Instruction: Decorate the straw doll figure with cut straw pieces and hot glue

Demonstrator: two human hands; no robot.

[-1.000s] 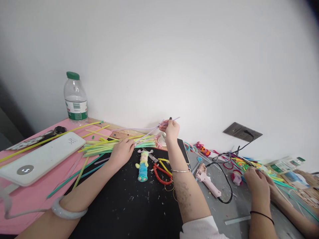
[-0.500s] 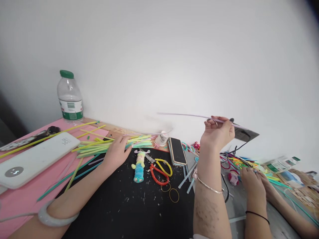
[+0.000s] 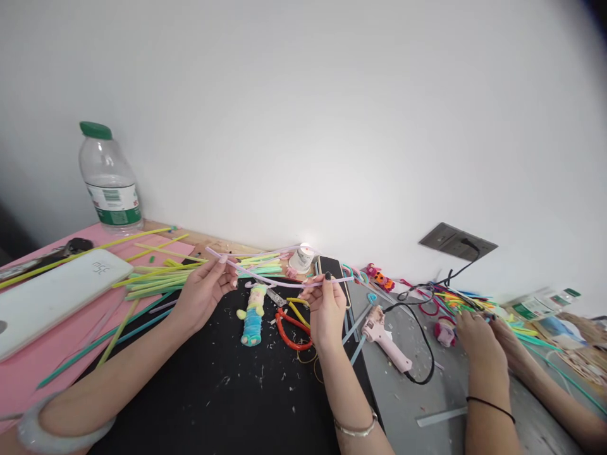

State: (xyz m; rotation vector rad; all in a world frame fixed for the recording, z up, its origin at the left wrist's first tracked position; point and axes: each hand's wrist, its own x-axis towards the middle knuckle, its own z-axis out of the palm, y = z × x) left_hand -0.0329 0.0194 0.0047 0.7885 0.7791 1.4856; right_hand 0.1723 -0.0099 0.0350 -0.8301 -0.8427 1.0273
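A light purple pipe cleaner spans between my two hands, sagging slightly. My left hand pinches it near its left end. Toward the other end, the fingers of my right hand are closed on it. Below it, on the black mat, lies a small blue and yellow pipe-cleaner figure with curled purple feelers. Scissors with red and yellow handles rest beside the figure, partly hidden by my right hand. Behind my left hand spreads a pile of yellow and green pipe cleaners.
A white power bank and a bottle stand at left. A paper cup and a phone are near the wall. Right of the mat lies a pink glue gun with a black cable. Another person's hands work at far right.
My right hand came down and left from above the table, uncovering the glue gun. My left hand rose off the pile and now grips the purple pipe cleaner too.
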